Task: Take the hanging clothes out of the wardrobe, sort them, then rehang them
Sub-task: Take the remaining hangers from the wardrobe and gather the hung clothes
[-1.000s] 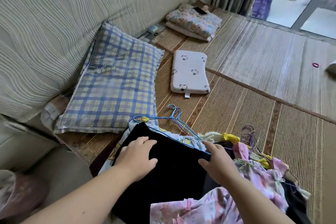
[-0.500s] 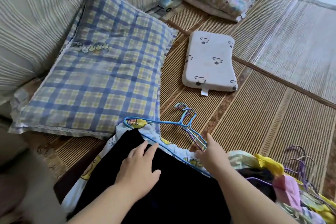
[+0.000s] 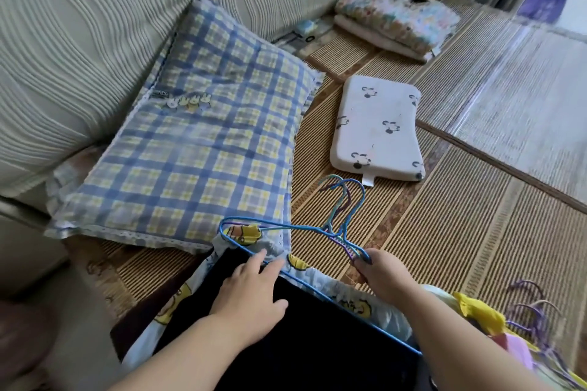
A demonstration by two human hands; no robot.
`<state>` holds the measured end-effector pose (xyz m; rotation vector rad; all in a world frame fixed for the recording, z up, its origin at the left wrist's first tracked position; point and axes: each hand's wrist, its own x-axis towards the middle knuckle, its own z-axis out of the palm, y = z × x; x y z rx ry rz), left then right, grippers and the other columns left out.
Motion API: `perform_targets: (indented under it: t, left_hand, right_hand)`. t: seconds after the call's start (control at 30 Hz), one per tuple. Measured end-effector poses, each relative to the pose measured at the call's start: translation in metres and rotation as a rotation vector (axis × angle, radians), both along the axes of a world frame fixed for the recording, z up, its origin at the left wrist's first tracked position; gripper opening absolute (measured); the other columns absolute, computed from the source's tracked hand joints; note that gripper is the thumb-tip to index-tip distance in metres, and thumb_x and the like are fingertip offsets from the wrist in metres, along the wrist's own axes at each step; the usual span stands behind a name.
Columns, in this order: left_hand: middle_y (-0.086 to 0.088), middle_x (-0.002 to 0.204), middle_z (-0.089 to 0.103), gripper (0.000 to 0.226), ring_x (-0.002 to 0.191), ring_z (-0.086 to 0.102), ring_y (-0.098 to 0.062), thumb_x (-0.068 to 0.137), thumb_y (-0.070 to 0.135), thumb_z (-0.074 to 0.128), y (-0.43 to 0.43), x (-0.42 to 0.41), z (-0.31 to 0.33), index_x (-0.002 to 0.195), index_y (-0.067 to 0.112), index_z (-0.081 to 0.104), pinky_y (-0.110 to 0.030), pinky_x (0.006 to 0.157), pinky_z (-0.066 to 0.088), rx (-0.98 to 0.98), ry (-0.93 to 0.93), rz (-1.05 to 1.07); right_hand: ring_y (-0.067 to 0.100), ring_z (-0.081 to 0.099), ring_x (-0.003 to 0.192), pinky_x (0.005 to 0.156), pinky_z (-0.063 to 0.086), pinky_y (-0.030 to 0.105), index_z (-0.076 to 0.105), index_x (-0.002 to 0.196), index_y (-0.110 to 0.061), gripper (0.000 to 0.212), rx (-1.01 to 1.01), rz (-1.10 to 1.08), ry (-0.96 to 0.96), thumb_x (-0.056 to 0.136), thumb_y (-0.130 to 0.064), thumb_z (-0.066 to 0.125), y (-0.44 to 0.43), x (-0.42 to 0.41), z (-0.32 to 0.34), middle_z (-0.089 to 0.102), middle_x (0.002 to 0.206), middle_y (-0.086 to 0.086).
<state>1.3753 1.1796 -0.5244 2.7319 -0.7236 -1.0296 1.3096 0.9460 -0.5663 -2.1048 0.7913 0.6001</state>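
Entry: black garment (image 3: 317, 336) and wire hangers (image 3: 330, 229), near edge of the woven mat (image 3: 460, 232).
We list the black garment lying flat over a cartoon-print garment (image 3: 352, 292), which sits on the blue hanger of the bundle. We note the left hand (image 3: 251, 298) resting palm-down on the black cloth, fingers straight and slightly spread. The right hand (image 3: 384, 276) pinches the hangers just below their hooks, fingers curled round the wires. We count a pile of clothes (image 3: 476, 311) with purple hangers (image 3: 533, 311) at the mat's near right corner. A plaid pillow (image 3: 203, 149) lies along the left edge, and a small white pillow (image 3: 378, 127) lies mid-mat beside it.
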Motion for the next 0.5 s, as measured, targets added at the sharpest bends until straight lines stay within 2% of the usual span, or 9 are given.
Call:
perform_targets:
  t: [0.23, 0.37, 0.5]
  left_hand:
    - [0.005, 0.157, 0.007, 0.061, 0.143, 0.015, -0.025, 0.088, 0.044, 0.051, 0.008, 0.009, 0.047, 0.144, 0.040, 0.026, -0.044, 0.114, 0.023, -0.068, -0.032, -0.012]
    - [0.005, 0.157, 0.008, 0.060, 0.142, 0.016, -0.025, 0.088, 0.043, 0.051, 0.013, 0.005, 0.053, 0.144, 0.040, 0.026, -0.043, 0.113, 0.024, -0.063, -0.031, -0.035]
    - [0.005, 0.157, 0.008, 0.063, 0.142, 0.017, -0.026, 0.089, 0.042, 0.052, 0.012, -0.006, 0.045, 0.146, 0.037, 0.024, -0.044, 0.113, 0.025, -0.086, 0.009, -0.021]
  right_hand:
    - [0.015, 0.054, 0.071, 0.066, 0.043, 0.028, 0.060, 0.087, -0.018, 0.021, 0.039, -0.025, -0.089, 0.098, -0.028, 0.046, 0.016, -0.014, 0.041, 0.060, 0.078, 0.000]
    - [0.014, 0.053, 0.069, 0.062, 0.042, 0.026, 0.061, 0.099, -0.024, 0.017, 0.001, -0.002, -0.154, 0.098, -0.028, 0.044, 0.025, -0.023, 0.045, 0.062, 0.081, -0.001]
    - [0.015, 0.054, 0.070, 0.060, 0.039, 0.025, 0.057, 0.096, -0.036, 0.015, -0.040, -0.011, -0.212, 0.098, -0.028, 0.045, 0.029, -0.037, 0.040, 0.062, 0.079, -0.005]
